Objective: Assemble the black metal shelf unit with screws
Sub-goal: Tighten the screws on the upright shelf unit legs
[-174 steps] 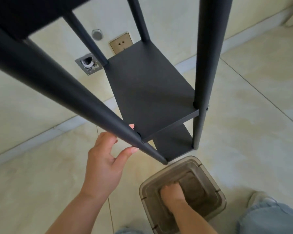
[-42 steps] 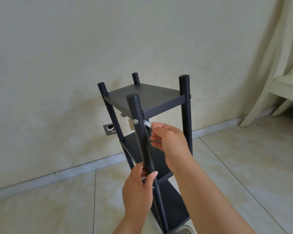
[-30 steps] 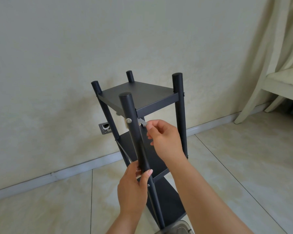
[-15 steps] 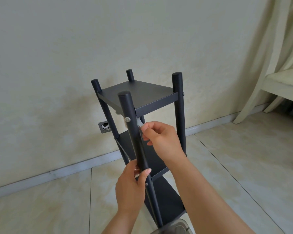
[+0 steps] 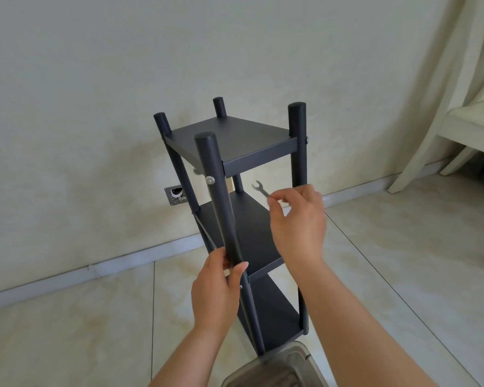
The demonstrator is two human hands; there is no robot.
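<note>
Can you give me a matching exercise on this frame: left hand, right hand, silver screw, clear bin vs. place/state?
Column 1:
1. left hand
2. right hand
3. silver screw
4. clear bin

Column 2:
A. on the floor at the shelf's foot
B. in the near post, just below the top shelf
C. grips the near post
D. pinches a small wrench

Pairs: 1-C, 2-D, 3-B, 4-A

Left hand (image 5: 217, 289) grips the shelf unit's (image 5: 235, 143) near post; right hand (image 5: 298, 219) pinches a wrench (image 5: 260, 189).

Black shelf unit (image 5: 232, 143); silver screw (image 5: 210, 179); beige marbled floor (image 5: 403, 247).
</note>
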